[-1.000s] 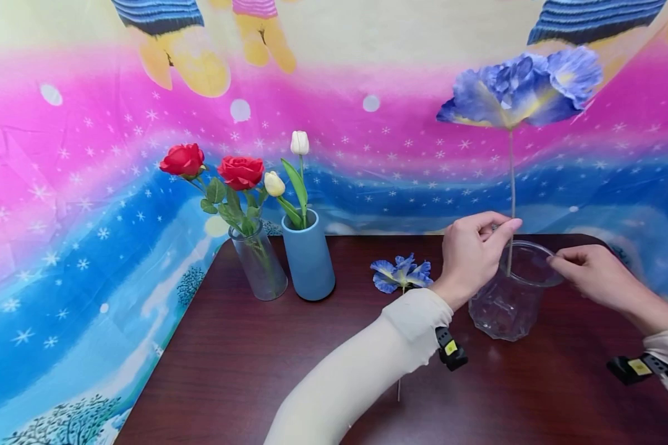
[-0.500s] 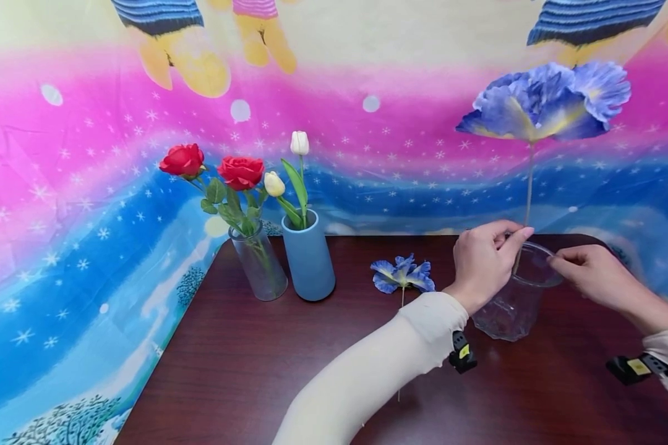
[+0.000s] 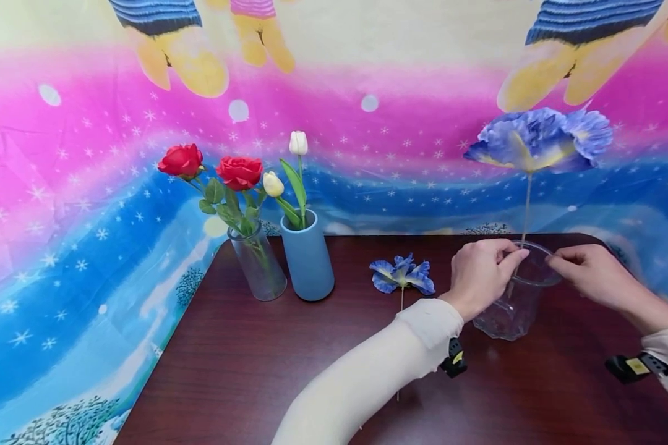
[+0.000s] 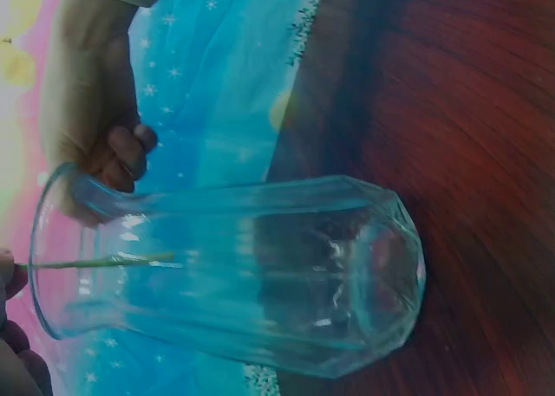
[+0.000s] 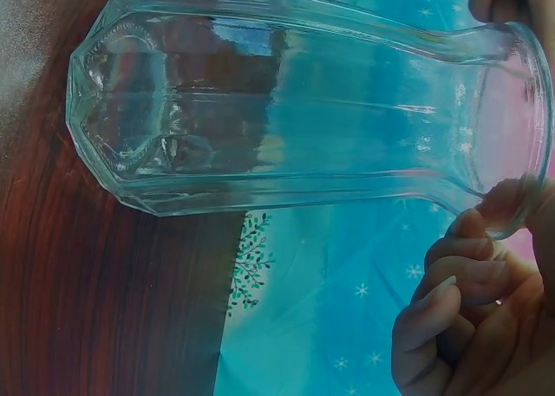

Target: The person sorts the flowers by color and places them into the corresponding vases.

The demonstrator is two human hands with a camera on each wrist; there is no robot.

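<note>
My left hand (image 3: 481, 275) pinches the thin stem of a large blue artificial flower (image 3: 537, 145) between thumb and fingers, just at the mouth of a clear glass vase (image 3: 503, 324). The bloom stands upright, high above the vase. In the left wrist view, the lower end of the green stem (image 4: 130, 262) hangs inside the vase's neck, well above its base. On the other side, my right hand (image 3: 598, 278) grips the vase's rim with thumb and fingers. The right wrist view shows the vase's faceted wall (image 5: 347, 110) standing on the table, with those fingers curled at the rim.
A second blue flower (image 3: 403, 275) lies on the dark wooden table (image 3: 234, 371), its stem partly behind my left sleeve. Farther left stand a grey glass vase (image 3: 258, 272) with red roses (image 3: 239, 172) and a blue vase (image 3: 310, 266) with white tulips (image 3: 298, 143). A printed cloth (image 3: 367, 167) hangs behind.
My left hand has moved right and then down, lowering the flower, so its stem reaches deeper into the vase. The right hand keeps its hold on the rim.
</note>
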